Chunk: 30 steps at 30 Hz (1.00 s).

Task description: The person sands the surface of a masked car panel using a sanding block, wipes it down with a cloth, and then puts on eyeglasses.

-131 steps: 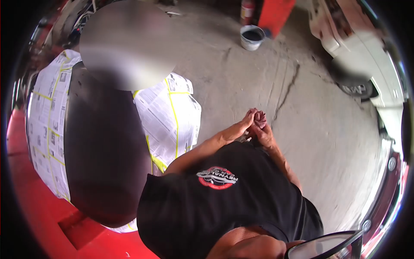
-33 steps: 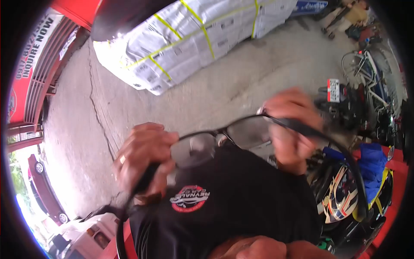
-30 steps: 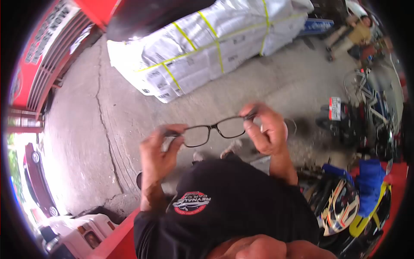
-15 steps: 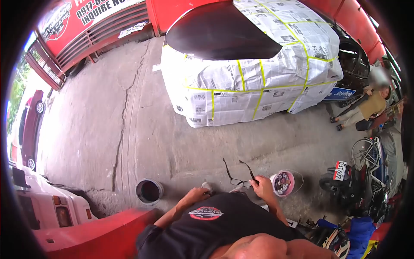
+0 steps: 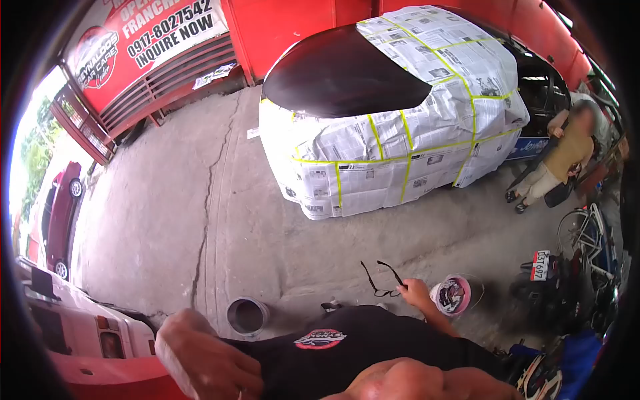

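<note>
My right hand (image 5: 418,294) is closed on a pair of dark-framed eyeglasses (image 5: 385,292), pinching them near one hinge, with both temples unfolded and pointing away from me. My left hand (image 5: 210,363) is raised close to the camera at the lower left, its fingers bent toward the bottom edge. The fingertips are out of sight, so whether it holds anything is hidden. Under my arms is my black shirt (image 5: 373,337) with a round logo. Beside my right hand, a pink-rimmed bucket (image 5: 469,297) with mixed contents stands on the floor.
A grey bucket (image 5: 268,313) stands on the cracked concrete floor (image 5: 153,220). Ahead is a car covered in newspaper (image 5: 373,180) and yellow tape, its dark hood (image 5: 347,73) exposed. Another person (image 5: 567,150) stands at the right, near a motorcycle (image 5: 533,293). A white vehicle (image 5: 87,320) is at left.
My left hand has risen from beside my waist toward the camera. The eyeglasses stay in my right hand. The view has tilted, and the other person stands more upright.
</note>
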Available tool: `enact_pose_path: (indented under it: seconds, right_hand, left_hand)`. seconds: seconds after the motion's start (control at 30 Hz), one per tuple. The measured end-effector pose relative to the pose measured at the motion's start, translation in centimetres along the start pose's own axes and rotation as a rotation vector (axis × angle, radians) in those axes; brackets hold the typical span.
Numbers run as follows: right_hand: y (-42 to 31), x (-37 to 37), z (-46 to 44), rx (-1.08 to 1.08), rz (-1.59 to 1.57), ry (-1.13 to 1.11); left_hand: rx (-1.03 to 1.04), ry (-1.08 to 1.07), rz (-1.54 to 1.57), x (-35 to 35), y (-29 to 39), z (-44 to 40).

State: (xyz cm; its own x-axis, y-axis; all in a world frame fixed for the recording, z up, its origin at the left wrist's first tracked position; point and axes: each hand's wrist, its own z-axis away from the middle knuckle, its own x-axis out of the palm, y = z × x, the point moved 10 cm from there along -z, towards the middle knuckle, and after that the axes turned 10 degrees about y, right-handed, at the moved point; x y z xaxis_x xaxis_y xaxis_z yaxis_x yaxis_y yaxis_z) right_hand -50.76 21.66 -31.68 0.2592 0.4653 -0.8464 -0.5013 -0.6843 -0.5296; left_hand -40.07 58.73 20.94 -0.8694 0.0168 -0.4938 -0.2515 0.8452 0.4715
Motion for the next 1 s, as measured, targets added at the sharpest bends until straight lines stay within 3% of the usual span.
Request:
enact_pose_path:
  seconds: [0.3, 0.47, 0.53, 0.6, 0.63, 0.7, 0.77, 0.8, 0.87, 0.9, 0.97, 1.0]
  right_hand:
    - [-2.8, 0.2, 0.4, -0.053, 0.002, -0.004]
    - [-7.6, -1.4, 1.3, -0.146, -0.094, 0.106]
    - [-8.8, -1.9, 1.7, -0.162, -0.112, 0.147]
    - [-9.6, -3.2, 1.9, -0.157, -0.135, 0.213]
    - [-10.2, -3.8, 2.2, -0.186, -0.14, 0.208]
    - [-10.1, -4.8, 3.1, -0.149, -0.137, 0.241]
    - [-9.9, -5.7, 4.2, -0.195, -0.115, 0.241]
    - [-9.2, -6.3, 4.5, -0.158, -0.103, 0.255]
    - [-8.3, -6.8, 5.6, -0.163, -0.079, 0.265]
    - [-7.8, -7.4, 6.5, -0.146, -0.078, 0.279]
    - [-6.9, -9.2, 7.6, -0.134, -0.053, 0.32]
    - [-6.1, -9.6, 8.0, -0.145, -0.05, 0.322]
  left_hand:
    - [0.124, 0.155, -0.237, -2.6, 2.0, 0.7]
    - [0.128, 0.386, -0.291, -6.0, 2.2, 6.2]
    - [-0.006, 0.621, -0.345, -6.7, -1.0, 12.2]
    - [-0.362, 0.983, -0.376, -5.6, -8.5, 20.5]
    - [-0.693, 1.222, -0.266, -4.0, -14.0, 25.0]
    - [-0.766, 1.641, 0.164, 2.7, -23.5, 32.0]
    - [-1.036, 1.556, 0.2, 9.5, -29.5, 33.1]
    - [-1.047, 1.527, 0.236, 11.1, -30.2, 30.9]
    - [-1.299, 1.226, 0.07, 13.8, -31.5, 27.4]
    - [-1.297, 1.204, 0.079, 14.2, -31.9, 26.7]
    - [-1.427, 0.908, -0.13, 15.6, -33.1, 25.0]
    - [-1.421, 0.917, -0.136, 15.8, -33.5, 24.3]
